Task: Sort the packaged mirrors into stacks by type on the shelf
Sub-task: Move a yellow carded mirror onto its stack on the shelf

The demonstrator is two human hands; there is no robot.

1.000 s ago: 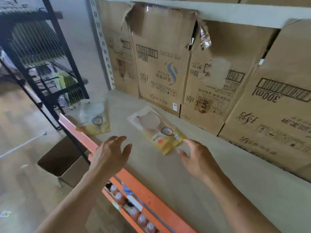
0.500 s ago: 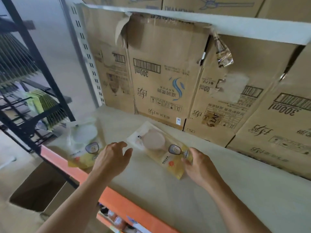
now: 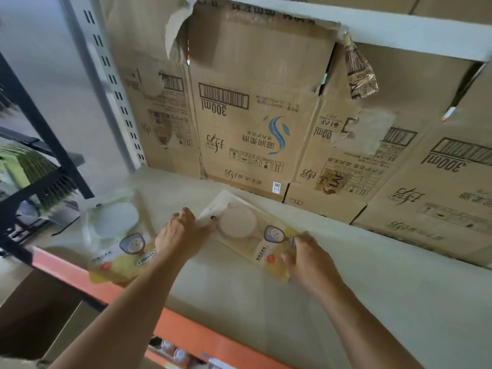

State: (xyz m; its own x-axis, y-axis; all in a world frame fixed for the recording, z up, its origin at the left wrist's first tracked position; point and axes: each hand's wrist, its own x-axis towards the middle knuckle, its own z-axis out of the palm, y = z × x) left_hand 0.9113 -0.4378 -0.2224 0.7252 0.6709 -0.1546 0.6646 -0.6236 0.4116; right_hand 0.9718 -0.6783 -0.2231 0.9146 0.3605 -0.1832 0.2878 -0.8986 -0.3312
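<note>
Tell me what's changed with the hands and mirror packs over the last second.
Both hands moved forward onto the pink mirror pack: the left hand now pinches its upper-left corner, the right hand grips its yellow lower end. The white mirror pack and cardboard boxes stayed put.

Packaged mirrors: 2, the left mirror pack [image 3: 117, 235] and the middle mirror pack [image 3: 247, 235].
Hands: 2, the left hand [image 3: 181, 235] and the right hand [image 3: 311, 262].
Cardboard boxes [image 3: 253, 115]: 4 in the back row of the shelf [image 3: 346, 302]; more on the level above, count unclear.
Black rack [image 3: 53, 141]: 1.
Bottles [image 3: 181, 355]: at least 2 below, mostly hidden.
</note>
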